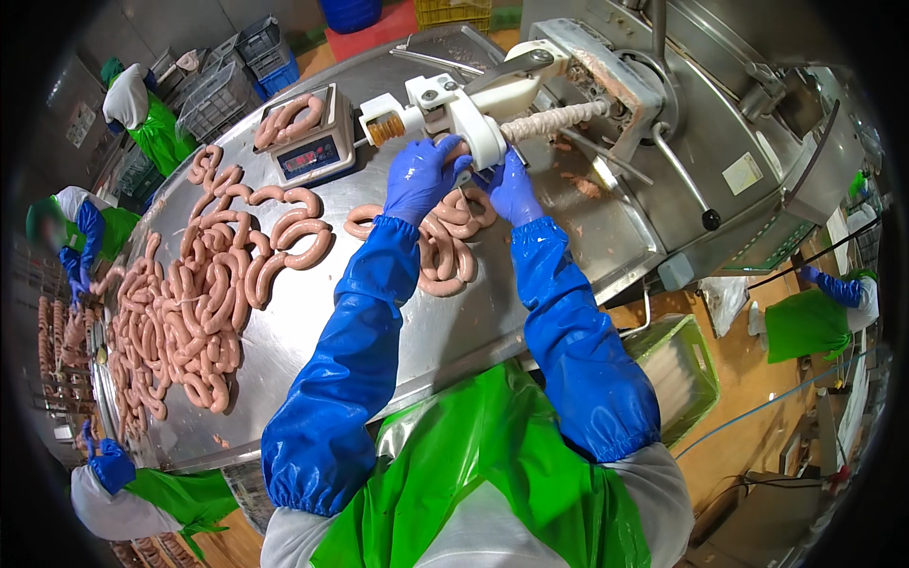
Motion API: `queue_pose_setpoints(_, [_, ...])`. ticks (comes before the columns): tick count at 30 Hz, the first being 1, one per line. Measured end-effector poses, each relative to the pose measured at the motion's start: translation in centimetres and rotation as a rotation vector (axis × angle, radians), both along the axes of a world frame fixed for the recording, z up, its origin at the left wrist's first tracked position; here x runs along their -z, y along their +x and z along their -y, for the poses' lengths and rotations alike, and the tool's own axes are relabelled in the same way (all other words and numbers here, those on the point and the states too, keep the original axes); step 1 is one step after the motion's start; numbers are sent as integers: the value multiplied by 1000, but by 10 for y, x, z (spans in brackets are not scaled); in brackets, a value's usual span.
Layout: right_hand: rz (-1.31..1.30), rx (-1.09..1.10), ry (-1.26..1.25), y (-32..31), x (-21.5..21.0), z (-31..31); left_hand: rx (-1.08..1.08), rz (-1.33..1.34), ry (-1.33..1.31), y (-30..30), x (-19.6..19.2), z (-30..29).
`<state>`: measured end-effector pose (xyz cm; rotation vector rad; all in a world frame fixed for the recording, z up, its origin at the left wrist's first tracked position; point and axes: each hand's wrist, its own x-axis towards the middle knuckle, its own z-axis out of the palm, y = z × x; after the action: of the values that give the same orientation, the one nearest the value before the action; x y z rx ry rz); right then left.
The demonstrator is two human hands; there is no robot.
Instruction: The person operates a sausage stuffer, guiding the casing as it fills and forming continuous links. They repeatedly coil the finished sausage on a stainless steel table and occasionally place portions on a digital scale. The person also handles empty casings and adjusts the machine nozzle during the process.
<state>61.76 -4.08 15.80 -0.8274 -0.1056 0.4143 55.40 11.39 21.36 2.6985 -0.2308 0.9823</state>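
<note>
Green plastic apron [492, 464] fills the near edge, blue sleeve covers [350, 369] running up from it to both hands in blue gloves. Left hand [423, 178], fingers curled, rests against the white linking head [454, 114] of the sausage filler, just left of its outlet. Right hand [511, 187] curled too, pinching the sausage strand right below that head; exact finger contact is hidden. Fresh sausage coil [445, 241] lies on the steel table [312, 331] directly under both wrists. Cased stuffing tube [554, 118] runs right from the head into the filling machine [720, 123]. Far left of the hands, a digital scale [308, 142] carries a few links. Large heap of sausage loops [189, 312] spreads over the table's left part. Other people [151, 123] in green aprons work around the table.
</note>
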Motion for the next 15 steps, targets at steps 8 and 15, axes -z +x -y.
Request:
queue_pose_setpoints(8, [98,260,-53,76,14,110,45,-95,-105,-2,-4,3])
queue_pose_setpoints(15, [234,287,-387,111,-22,137,27,-37,-41,0,0,1])
